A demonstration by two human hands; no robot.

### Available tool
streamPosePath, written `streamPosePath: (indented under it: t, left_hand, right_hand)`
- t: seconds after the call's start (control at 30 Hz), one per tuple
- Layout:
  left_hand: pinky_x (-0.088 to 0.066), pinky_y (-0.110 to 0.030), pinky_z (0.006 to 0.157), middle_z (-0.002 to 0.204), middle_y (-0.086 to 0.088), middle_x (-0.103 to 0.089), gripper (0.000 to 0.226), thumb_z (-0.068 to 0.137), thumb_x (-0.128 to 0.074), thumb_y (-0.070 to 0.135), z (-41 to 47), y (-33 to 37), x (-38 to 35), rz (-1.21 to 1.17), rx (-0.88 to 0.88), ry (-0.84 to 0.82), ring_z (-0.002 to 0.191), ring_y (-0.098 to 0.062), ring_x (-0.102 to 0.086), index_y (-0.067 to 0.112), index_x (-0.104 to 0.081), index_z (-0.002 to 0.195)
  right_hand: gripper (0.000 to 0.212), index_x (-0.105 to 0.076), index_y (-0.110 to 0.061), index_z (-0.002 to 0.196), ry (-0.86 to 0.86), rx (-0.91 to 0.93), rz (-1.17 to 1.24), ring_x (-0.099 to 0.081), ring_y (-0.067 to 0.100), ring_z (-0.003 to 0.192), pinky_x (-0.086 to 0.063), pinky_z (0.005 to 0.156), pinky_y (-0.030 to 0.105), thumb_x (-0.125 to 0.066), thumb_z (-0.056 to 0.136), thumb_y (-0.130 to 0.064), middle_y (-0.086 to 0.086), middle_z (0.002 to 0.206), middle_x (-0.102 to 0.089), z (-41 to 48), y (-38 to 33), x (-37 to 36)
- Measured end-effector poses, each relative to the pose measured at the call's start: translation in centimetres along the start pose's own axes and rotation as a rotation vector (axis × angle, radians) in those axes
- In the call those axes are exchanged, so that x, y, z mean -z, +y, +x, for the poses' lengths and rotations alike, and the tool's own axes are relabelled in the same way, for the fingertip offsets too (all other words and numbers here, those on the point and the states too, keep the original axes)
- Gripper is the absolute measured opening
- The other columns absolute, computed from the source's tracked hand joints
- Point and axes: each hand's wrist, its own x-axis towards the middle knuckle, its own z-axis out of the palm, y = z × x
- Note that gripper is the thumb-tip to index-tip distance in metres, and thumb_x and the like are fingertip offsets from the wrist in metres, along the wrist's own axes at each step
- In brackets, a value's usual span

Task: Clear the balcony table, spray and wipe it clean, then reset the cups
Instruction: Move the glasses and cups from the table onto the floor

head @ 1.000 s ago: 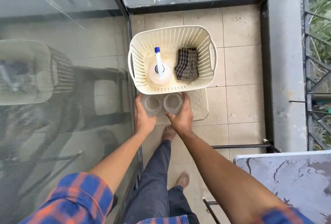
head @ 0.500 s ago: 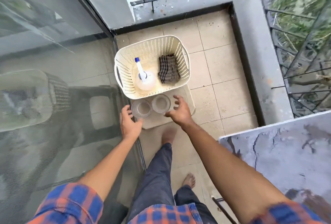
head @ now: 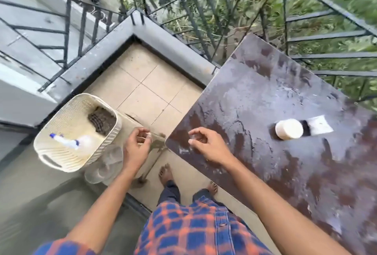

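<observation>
Balcony table (head: pixel 255 102), spray bottle (head: pixel 70 142) flat — nozzle leftward, left hand (head: pixel 136 149), right hand (head: pixel 210 146) — fingers (head: pixel 196 131) loosely curled, empty

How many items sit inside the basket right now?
2: a spray bottle lying near the handle end, and a dark cloth at the opposite end. Anything under them is hidden.

Left hand (head: pixel 136 149) and right hand (head: pixel 209 147) released the glasses (head: pixel 103 166).
</observation>
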Motion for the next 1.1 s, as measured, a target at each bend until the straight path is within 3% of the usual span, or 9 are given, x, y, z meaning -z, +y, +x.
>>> streamPosePath:
  t: [0.1, 0.23, 0.37, 0.47, 0.57, 0.6, 0.73, 0.87, 1.1]
  left_hand:
    - [-0.052, -0.021, 0.063, 0.081, 0.009, -0.068, 0.033, 0.091, -0.067, 0.006, 0.5, 4.8, -4.4, 0.055, -0.128, -0.138, 0.066, 0.003, -0.061, 0.038, -0.063, 0.089]
    - [-0.051, -0.015, 0.068, 0.082, 0.006, -0.07, 0.035, 0.087, -0.07, 0.012, -1.1, 10.5, -11.7, 0.103, -0.273, -0.304, 0.069, 0.001, -0.062, 0.046, -0.064, 0.089]
    - [-0.051, -0.017, 0.081, 0.095, -0.001, -0.069, 0.023, 0.084, -0.073, 0.021, -3.7, 13.7, -18.7, 0.217, -0.458, -0.512, 0.084, 0.001, -0.063, 0.024, -0.065, 0.105]
    - [-0.048, -0.032, 0.096, 0.11, -0.004, -0.064, 0.051, 0.078, -0.069, 0.037, -6.0, 16.4, -25.1, 0.352, -0.565, -0.676, 0.103, -0.021, -0.062, 0.013, -0.064, 0.123]
    - [-0.044, -0.044, 0.102, 0.127, -0.009, -0.06, 0.077, 0.07, -0.071, 0.046, -7.4, 18.5, -30.7, 0.494, -0.61, -0.666, 0.121, -0.031, -0.056, 0.014, -0.056, 0.138]
    - [-0.044, -0.047, 0.104, 0.133, -0.009, -0.058, 0.085, 0.068, -0.071, 0.049, -7.6, 19.2, -32.1, 0.52, -0.618, -0.654, 0.126, -0.032, -0.053, 0.014, -0.053, 0.142]
    - [-0.04, -0.051, 0.11, 0.15, -0.012, -0.045, 0.104, 0.069, -0.086, 0.045, -8.8, 21.4, -36.8, 0.658, -0.601, -0.698, 0.141, -0.035, -0.038, 0.023, -0.035, 0.157]
    - [-0.039, -0.057, 0.109, 0.155, -0.007, -0.041, 0.104, 0.071, -0.085, 0.046, -8.5, 21.4, -39.7, 0.825, -0.606, -0.667, 0.142, -0.036, -0.036, 0.031, -0.03, 0.158]
    - [-0.048, -0.051, 0.094, 0.127, -0.003, -0.063, 0.076, 0.066, -0.078, 0.051, -8.9, 21.9, -37.9, 0.641, -0.611, -0.502, 0.119, -0.032, -0.057, 0.026, -0.055, 0.134]
  right_hand:
    - [0.017, -0.068, -0.045, 0.092, 0.171, -0.094, 0.083, -0.06, -0.002, 0.068, -0.051, 0.075, 0.025, -0.07, 0.075, -0.05, -0.01, 0.084, -0.071, -4.0, 5.8, 4.5]
    - [0.017, -0.071, -0.035, 0.094, 0.369, -0.225, 0.161, -0.056, -0.004, 0.059, -0.045, 0.068, 0.022, -0.075, 0.087, -0.02, -0.012, 0.075, -0.065, -9.5, 12.9, 9.9]
    - [0.021, -0.07, -0.03, 0.097, 0.558, -0.3, 0.197, -0.058, -0.006, 0.061, -0.048, 0.071, 0.02, -0.076, 0.087, -0.013, -0.01, 0.079, -0.066, -12.1, 17.6, 14.5]
    - [0.031, -0.066, -0.03, 0.108, 0.754, -0.308, 0.251, -0.063, 0.007, 0.072, -0.052, 0.078, 0.028, -0.078, 0.086, -0.013, -0.001, 0.097, -0.068, -12.6, 21.0, 18.6]
    - [0.043, -0.064, -0.011, 0.124, 0.925, -0.298, 0.252, -0.058, 0.02, 0.086, -0.044, 0.074, 0.013, -0.081, 0.084, -0.014, 0.005, 0.107, -0.061, -11.5, 22.9, 23.3]
    - [0.051, -0.062, -0.01, 0.128, 0.948, -0.294, 0.241, -0.057, 0.022, 0.092, -0.046, 0.078, 0.014, -0.082, 0.082, -0.019, 0.006, 0.111, -0.059, -10.9, 23.4, 24.6]
    - [0.069, -0.053, -0.019, 0.138, 0.896, -0.314, 0.232, -0.057, 0.028, 0.113, -0.049, 0.098, 0.043, -0.086, 0.078, -0.027, 0.008, 0.131, -0.053, -8.3, 25.8, 28.4]
    - [0.08, -0.048, -0.024, 0.143, 0.784, -0.298, 0.152, -0.052, 0.032, 0.127, -0.044, 0.105, 0.046, -0.087, 0.074, -0.036, 0.011, 0.141, -0.05, -6.2, 26.3, 29.5]
    - [0.065, -0.057, -0.027, 0.129, 0.814, -0.316, 0.014, -0.058, 0.026, 0.117, -0.047, 0.093, 0.036, -0.081, 0.071, -0.042, 0.0, 0.127, -0.064, -5.0, 25.9, 29.1]
